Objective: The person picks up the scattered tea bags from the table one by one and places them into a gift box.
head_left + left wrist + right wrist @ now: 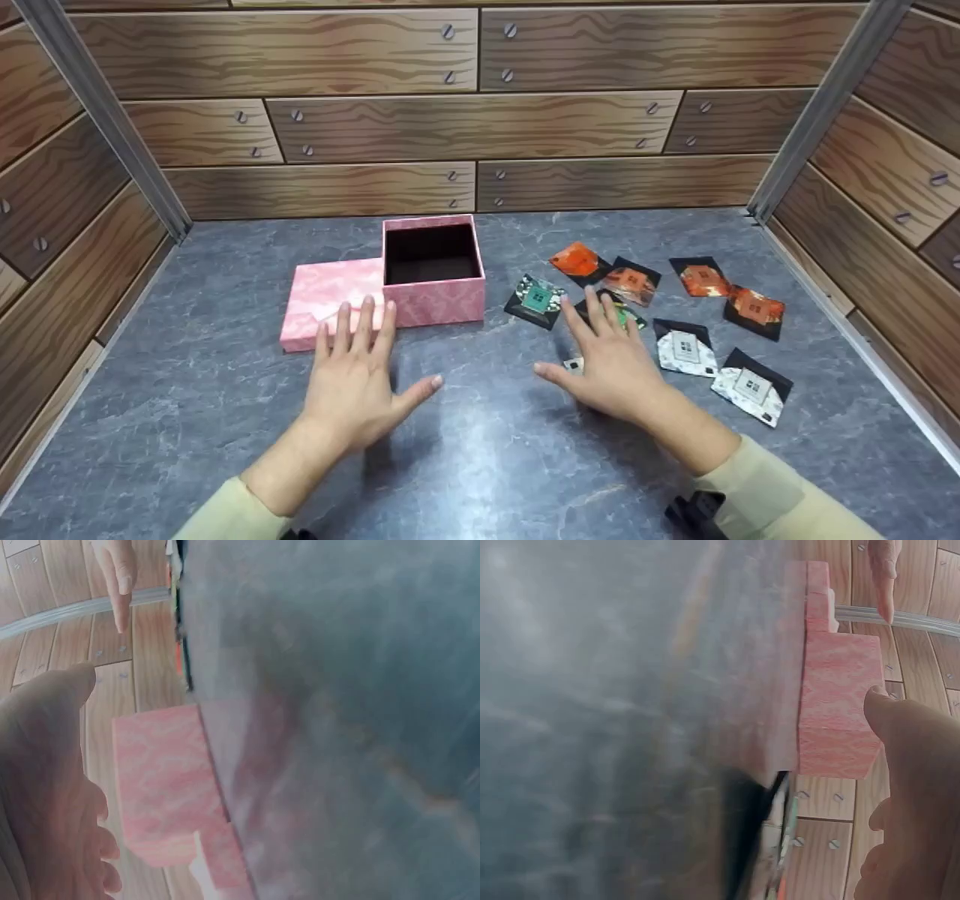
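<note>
My left hand [351, 382] hovers palm down over the table with fingers spread, its fingertips overlapping the pink box lid [330, 289] in the head view. To the right, my right hand [615, 367] is held out the same way and grips nothing. Its fingers partly cover a green packet [630, 321] and a small pale packet [574, 365]. A pink patterned box [439, 301] stands uncovered beside the lid, dark inside. Near the right hand lie a teal packet [537, 298], an orange packet [577, 259] and a white packet [685, 347].
Farther right lie more flat square packets: two orange ones, one of them an orange-red packet [756, 309], and another white packet [752, 385]. The grey marbled table [480, 450] is walled by wood-patterned panels [472, 124] at the back and both sides.
</note>
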Demonstrator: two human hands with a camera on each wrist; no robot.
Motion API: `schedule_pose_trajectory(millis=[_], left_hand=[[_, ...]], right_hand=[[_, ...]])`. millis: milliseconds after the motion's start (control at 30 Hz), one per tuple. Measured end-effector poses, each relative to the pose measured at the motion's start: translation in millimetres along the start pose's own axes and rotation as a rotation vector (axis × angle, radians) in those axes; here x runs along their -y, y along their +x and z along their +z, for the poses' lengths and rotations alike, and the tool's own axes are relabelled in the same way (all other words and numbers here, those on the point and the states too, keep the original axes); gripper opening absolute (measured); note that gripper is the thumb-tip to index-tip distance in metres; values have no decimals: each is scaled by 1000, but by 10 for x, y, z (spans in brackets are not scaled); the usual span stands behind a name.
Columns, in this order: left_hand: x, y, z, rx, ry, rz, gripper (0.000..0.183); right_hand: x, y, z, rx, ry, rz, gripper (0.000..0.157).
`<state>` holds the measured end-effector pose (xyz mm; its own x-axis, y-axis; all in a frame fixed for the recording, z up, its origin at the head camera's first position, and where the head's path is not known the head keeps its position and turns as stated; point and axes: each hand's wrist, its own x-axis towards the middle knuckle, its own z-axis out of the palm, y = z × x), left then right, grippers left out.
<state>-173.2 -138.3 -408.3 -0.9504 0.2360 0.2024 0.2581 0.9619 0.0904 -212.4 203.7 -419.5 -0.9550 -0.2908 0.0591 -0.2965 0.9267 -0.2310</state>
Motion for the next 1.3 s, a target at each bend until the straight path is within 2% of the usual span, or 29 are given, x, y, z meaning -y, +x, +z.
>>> schedule_pose_trajectory(millis=[267,533,733,900,1100,1300], left_hand=[[102,235,-178,-6,-18,-1,113],[235,503,-231,42,-18,-8,112],[333,690,-207,67,-16,-8,110],[401,827,-182,99,-27,-14,110],[495,973,-141,127,-35,-19,108],[521,1052,-89,151,-73,-40,107]], right_hand=[[131,262,-219,-1,19,-9,109],[361,594,-358,-10,39,-63,105],[526,830,-306,4,45,-96,103],[582,1007,-238,31,65,-94,104],[653,1202,-163,46,97,-132,100],[733,1284,-111,106,120,-172,99]])
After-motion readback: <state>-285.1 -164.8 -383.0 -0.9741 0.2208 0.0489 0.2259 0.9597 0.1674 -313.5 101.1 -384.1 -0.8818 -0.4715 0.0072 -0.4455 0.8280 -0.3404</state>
